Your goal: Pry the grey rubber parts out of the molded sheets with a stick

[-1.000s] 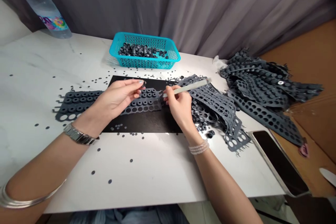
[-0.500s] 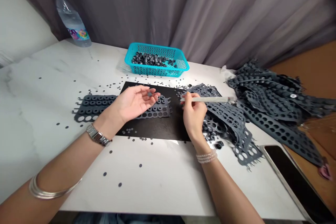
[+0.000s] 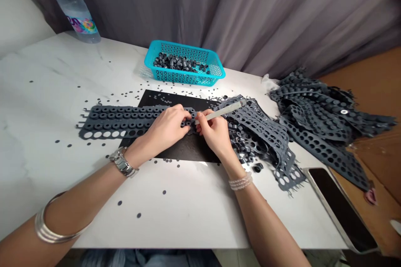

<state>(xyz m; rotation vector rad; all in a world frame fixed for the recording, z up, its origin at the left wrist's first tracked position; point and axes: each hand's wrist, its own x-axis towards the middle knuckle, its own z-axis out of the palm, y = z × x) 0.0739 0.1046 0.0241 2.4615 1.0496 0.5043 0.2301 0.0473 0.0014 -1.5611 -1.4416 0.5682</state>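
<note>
A dark grey rubber-like sheet [image 3: 125,113] with rows of raised rings lies across a black mat [image 3: 188,150]; its front row shows open round holes. My left hand [image 3: 171,123] rests over the right part of this sheet, thumb and fingers closed around its edge by the last rings. Between the fingers of my right hand [image 3: 214,129] is a slim pale pen-shaped tool [image 3: 227,109], its low end at the sheet's right end, close to my left fingertips. The exact spot the tip touches is hidden.
Behind the mat stands a turquoise basket [image 3: 184,79] with small dark rings in it. Punched sheets [image 3: 250,117] and loose rings [image 3: 244,146] lie at the right, near a larger heap [image 3: 316,112]. A phone [image 3: 341,208] and a water bottle [image 3: 77,12] flank the table; small discs are scattered.
My left hand has turned palm down and come onto the sheet. My right hand has moved left with the tool to the sheet's right end. The view has shifted slightly.
</note>
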